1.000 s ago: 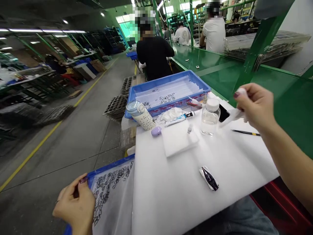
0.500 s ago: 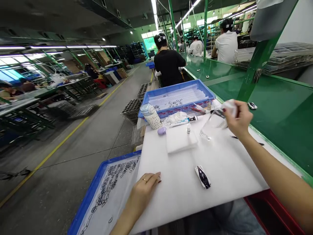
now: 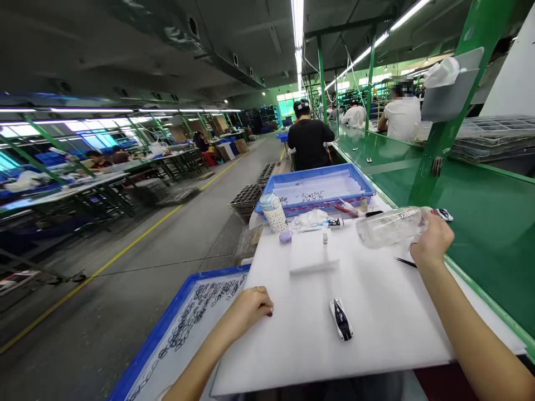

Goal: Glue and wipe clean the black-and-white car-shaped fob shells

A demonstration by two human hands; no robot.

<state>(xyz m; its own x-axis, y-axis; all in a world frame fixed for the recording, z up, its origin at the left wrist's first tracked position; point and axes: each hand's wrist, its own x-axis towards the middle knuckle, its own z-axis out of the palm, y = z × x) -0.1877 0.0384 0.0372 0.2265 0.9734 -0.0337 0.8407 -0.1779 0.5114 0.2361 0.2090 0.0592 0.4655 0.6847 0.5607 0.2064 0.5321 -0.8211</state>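
Note:
My right hand [image 3: 433, 236] is closed round one end of a clear plastic bottle [image 3: 390, 227], which lies on its side over the far right part of the white work surface [image 3: 301, 345]. My left hand [image 3: 251, 306] rests at the surface's left edge with fingers curled together; whatever they hold, if anything, is hidden. Between the hands, nearer to me, lies a small white and black toy car [image 3: 341, 320]. Dark tweezers [image 3: 404, 262] lie just left of my right wrist. A white foam block [image 3: 311, 259] with a small white bottle [image 3: 325, 238] stands farther back.
A blue tray [image 3: 171, 312] of dark rings sits at left, below the surface. Another blue tray [image 3: 267, 181] stands at the back, with a dotted drinking bottle [image 3: 275, 214], a purple case [image 3: 285, 237] and a tube [image 3: 330, 223] before it. A green conveyor [image 3: 480, 245] runs along the right.
My right hand has gone from a crumpled white thing to gripping the clear bottle, which now lies stretched out. My left fingers have curled in more. The view has tilted up.

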